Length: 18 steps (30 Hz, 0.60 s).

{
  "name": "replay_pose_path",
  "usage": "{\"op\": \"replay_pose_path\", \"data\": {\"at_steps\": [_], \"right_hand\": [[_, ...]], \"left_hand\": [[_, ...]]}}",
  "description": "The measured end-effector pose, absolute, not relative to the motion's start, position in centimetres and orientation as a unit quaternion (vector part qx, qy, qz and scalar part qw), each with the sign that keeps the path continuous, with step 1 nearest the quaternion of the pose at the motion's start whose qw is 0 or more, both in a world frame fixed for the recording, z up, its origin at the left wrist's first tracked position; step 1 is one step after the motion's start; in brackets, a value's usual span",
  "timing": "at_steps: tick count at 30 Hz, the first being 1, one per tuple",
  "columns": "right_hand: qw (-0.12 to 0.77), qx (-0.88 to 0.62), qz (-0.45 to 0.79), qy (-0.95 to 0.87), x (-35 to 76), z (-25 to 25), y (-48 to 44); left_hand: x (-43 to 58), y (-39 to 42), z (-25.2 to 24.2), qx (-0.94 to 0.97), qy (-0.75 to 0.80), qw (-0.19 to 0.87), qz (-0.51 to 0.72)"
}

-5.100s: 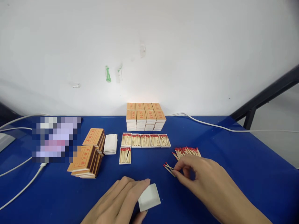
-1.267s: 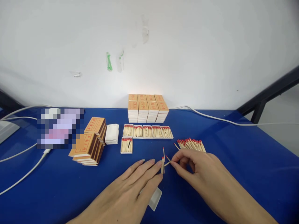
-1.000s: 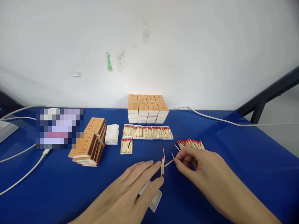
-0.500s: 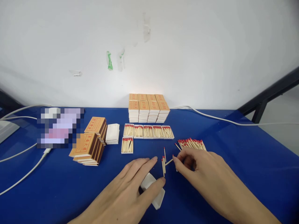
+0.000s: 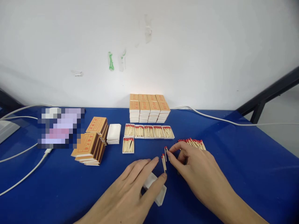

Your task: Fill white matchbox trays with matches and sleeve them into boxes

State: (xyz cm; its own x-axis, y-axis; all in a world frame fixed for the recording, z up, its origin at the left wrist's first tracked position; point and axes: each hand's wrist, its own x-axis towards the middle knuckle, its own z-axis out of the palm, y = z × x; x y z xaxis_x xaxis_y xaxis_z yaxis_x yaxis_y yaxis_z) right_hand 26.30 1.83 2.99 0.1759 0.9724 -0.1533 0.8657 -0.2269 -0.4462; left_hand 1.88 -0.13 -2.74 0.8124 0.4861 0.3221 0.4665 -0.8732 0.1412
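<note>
My left hand (image 5: 133,188) is spread over an empty white matchbox tray (image 5: 161,196), which it partly hides. Its thumb and index finger are apart, close to a few loose red-headed matches (image 5: 163,161) on the table. Pinched at thumb and index fingertip, my right hand (image 5: 191,165) holds a match (image 5: 167,151) beside another match standing out at the top of this small group. Behind the right hand lies a larger heap of matches (image 5: 195,143), partly covered by it.
Filled match trays (image 5: 149,137) form a row, with one more filled tray (image 5: 128,152) in front. Stacked closed matchboxes (image 5: 149,112) stand against the wall. Orange sleeves (image 5: 87,144) and white trays (image 5: 114,133) are piled left, near a blurred-out device (image 5: 62,127) and white cables (image 5: 25,179).
My right hand has moved left with the match towards the small group. The slanting match there now stands more in line with the others. My left hand and the tray have shifted slightly.
</note>
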Motion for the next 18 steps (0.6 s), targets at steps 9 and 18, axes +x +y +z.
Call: {"op": "replay_pose_path", "data": {"at_steps": [9, 18], "right_hand": [[0.134, -0.761, 0.187, -0.606, 25.9, 2.7, 1.8], [0.147, -0.732, 0.193, -0.636, 27.0, 2.5, 1.4]], "left_hand": [[1.6, -0.8, -3.2, 0.947, 0.265, 0.006, 0.182], [1.6, -0.7, -3.1, 0.95, 0.26, 0.02, 0.172]]}}
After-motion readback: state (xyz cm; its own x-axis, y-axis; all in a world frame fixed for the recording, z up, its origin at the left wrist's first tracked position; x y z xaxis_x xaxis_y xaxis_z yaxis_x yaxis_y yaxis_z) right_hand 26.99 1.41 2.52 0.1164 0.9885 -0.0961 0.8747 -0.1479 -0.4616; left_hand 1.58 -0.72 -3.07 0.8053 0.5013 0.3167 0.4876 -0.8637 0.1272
